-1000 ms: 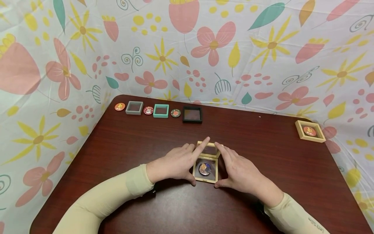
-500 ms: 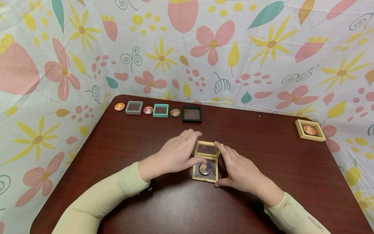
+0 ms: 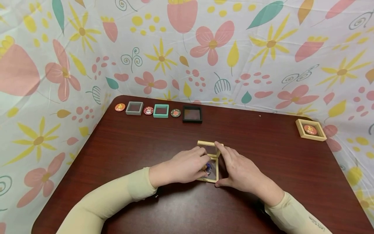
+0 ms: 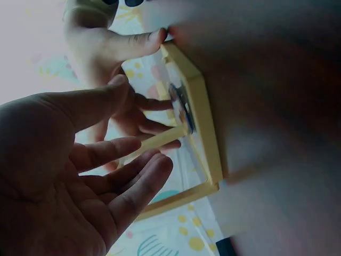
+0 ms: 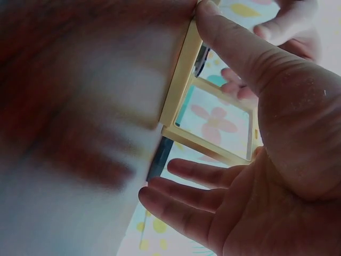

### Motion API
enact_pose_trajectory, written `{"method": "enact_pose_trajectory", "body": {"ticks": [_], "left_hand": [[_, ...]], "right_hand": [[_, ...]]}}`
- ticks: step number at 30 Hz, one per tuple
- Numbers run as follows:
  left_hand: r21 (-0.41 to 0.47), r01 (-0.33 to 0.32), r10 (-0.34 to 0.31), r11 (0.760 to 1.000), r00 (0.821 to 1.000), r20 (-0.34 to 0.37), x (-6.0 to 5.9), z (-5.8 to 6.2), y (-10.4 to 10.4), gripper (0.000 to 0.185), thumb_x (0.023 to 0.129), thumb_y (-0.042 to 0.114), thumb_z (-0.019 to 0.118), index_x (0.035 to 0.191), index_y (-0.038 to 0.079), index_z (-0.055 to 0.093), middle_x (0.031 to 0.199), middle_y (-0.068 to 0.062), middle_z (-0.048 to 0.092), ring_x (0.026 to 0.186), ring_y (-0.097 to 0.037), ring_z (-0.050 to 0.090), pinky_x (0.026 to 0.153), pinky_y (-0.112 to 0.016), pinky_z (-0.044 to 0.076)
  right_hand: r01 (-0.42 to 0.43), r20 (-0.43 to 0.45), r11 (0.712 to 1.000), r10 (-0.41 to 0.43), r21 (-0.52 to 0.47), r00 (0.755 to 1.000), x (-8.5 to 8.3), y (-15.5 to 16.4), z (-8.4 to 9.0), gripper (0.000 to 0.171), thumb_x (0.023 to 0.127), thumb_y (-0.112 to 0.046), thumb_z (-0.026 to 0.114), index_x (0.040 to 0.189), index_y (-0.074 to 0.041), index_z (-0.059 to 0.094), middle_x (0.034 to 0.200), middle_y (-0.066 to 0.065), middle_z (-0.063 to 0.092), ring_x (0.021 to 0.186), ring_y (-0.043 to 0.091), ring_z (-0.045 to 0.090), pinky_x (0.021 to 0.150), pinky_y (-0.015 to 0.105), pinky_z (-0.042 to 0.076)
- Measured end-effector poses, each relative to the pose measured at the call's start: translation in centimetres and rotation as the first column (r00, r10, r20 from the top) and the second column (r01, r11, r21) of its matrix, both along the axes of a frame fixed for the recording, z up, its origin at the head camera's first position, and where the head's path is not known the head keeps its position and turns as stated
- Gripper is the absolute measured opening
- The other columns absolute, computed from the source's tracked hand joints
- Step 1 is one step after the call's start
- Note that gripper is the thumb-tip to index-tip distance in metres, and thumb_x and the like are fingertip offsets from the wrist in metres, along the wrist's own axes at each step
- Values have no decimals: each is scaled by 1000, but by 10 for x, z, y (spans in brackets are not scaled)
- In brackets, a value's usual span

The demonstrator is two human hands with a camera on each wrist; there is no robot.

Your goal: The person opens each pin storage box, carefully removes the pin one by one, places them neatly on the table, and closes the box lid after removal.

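Observation:
A pale yellow display case (image 3: 217,172) lies on the table with its hinged lid (image 3: 205,142) raised; its panels are see-through. Inside the base is a round badge (image 3: 208,169) with a blue and gold picture, partly covered by my left hand (image 3: 185,165). That hand hovers over the case's left side, fingers loosely bent; the left wrist view shows a gap between its fingertips and the badge (image 4: 184,109). My right hand (image 3: 242,170) holds the case along its right side, thumb at the front corner and index finger at the lid's upper edge.
Along the back left stand a grey frame (image 3: 134,113), a teal frame (image 3: 161,116) and a black frame (image 3: 192,121). Between them lie round badges, an orange one (image 3: 119,107) outermost. Another yellow case (image 3: 312,137) with an orange badge sits far right. Patterned cloth hangs behind.
My left hand left the case's left side and lifted, then came back right over the base with its fingers bent, covering part of the badge. The right hand and case stayed in place.

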State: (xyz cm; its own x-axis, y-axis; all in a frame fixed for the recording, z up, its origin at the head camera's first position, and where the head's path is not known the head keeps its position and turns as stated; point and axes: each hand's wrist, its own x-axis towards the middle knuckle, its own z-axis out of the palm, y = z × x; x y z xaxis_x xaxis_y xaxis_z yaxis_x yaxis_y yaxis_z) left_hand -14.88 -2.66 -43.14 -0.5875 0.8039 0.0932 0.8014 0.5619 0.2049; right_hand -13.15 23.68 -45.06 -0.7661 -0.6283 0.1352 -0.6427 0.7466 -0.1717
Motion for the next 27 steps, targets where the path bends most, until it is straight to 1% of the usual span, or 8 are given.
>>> {"method": "enact_pose_trajectory", "body": {"ticks": [3,5,10,13,17,21,25,27], "left_hand": [[-31,0,0,1000,1000,-16,0,-2,5,31,103,40,82,120,15,77,127,-3,69,114,-19,63,75,-28,58],[-60,-3,1,998,1000,-31,0,-4,9,29,103,38,83,121,16,78,127,-3,69,115,-19,63,76,-29,59],[-113,-5,-3,994,997,-73,0,-8,14,26,99,36,85,117,18,79,122,-1,70,110,-18,63,75,-30,58],[-134,-8,-5,991,996,-93,0,-10,15,27,99,38,85,117,19,80,118,0,70,105,-19,63,73,-30,58],[-150,-4,-11,989,994,-105,-1,-13,16,26,100,39,85,117,20,81,114,-1,70,101,-20,62,71,-30,57],[-148,2,-21,989,991,-129,-1,-16,18,22,100,37,84,114,20,81,112,-1,70,98,-19,62,70,-31,56],[-150,15,-38,989,987,-154,-1,-15,20,17,100,33,82,110,20,82,108,-1,69,95,-19,62,68,-31,56],[-160,19,-45,987,987,-156,0,-15,21,15,101,32,82,109,20,83,108,-1,70,95,-19,62,68,-31,57]], "right_hand": [[-6,-7,1000,6,-3,1000,0,0,0,152,68,-56,106,177,-4,13,148,30,59,137,45,62,105,56,57],[-5,-9,1000,5,-4,1000,0,1,0,152,68,-56,106,177,-4,13,148,29,59,136,45,62,104,56,58],[0,-3,1000,0,-4,1000,0,0,-1,152,68,-56,106,177,-5,12,147,28,60,135,45,63,104,55,58],[1,-2,1000,-1,-5,1000,0,0,-1,152,67,-56,106,177,-5,12,146,28,60,135,44,64,104,55,58],[0,-2,1000,0,-6,1000,-1,0,-1,152,67,-55,106,176,-5,13,146,28,61,134,44,64,104,55,58],[1,-3,1000,-1,-6,1000,0,0,-1,152,67,-56,106,176,-5,13,143,26,62,132,43,65,103,55,58],[3,-6,1000,-3,-9,1000,0,1,-2,153,67,-55,106,177,-5,13,141,25,63,131,42,65,102,54,59],[2,-7,1000,-2,-11,1000,0,1,-3,153,66,-55,107,177,-6,13,141,25,63,131,42,65,102,54,59]]}}
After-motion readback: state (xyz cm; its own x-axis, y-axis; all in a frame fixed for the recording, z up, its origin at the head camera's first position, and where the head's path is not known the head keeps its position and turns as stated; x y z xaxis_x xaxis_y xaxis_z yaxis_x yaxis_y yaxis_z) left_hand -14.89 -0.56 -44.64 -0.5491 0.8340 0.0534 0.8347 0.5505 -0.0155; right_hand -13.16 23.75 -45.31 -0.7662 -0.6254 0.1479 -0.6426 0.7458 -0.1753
